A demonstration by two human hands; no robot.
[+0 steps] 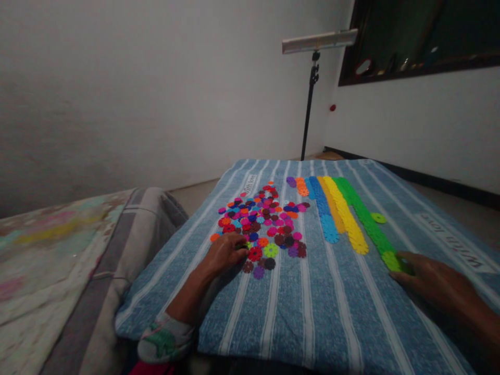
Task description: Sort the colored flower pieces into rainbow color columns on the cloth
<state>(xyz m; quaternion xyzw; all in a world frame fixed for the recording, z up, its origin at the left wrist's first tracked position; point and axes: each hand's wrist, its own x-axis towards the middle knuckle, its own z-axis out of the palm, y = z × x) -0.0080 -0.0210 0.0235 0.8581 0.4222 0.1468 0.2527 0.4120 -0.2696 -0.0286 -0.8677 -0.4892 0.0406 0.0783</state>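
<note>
Farthest left I see one side table (47, 260) under a paint-blotched cover, its near and left edges cut off. Next comes one blue cloth (289, 312) with white stripes, its near edge dark and hard to make out. One patterned cuff (166, 338) shows at its edge, on the left arm.

The left hand (228, 251) lies at the near left of one heap of discs (255, 253), its fingers curled together; a bit of green shows at the tips, but I cannot tell whether they grip it. The heap holds many dozens, overlapping too much for a full count; one lime disc (271, 250) lies plain near its front.

To the right are seven colour rows: purple (291, 182), orange (302, 186), light blue, blue (321, 200), amber, yellow (347, 219) and green (361, 221). Their discs overlap and blur, so I can't number them. Behind the cloth stands one stand (308, 104), its foot hidden. One loose disc (378, 218) lies just right of the green row.

The right hand (422, 271) is at that row's near end, thumb and fingers apart around green; whether it grasps is unclear. Above, one dark window (425, 36) is cut off.
</note>
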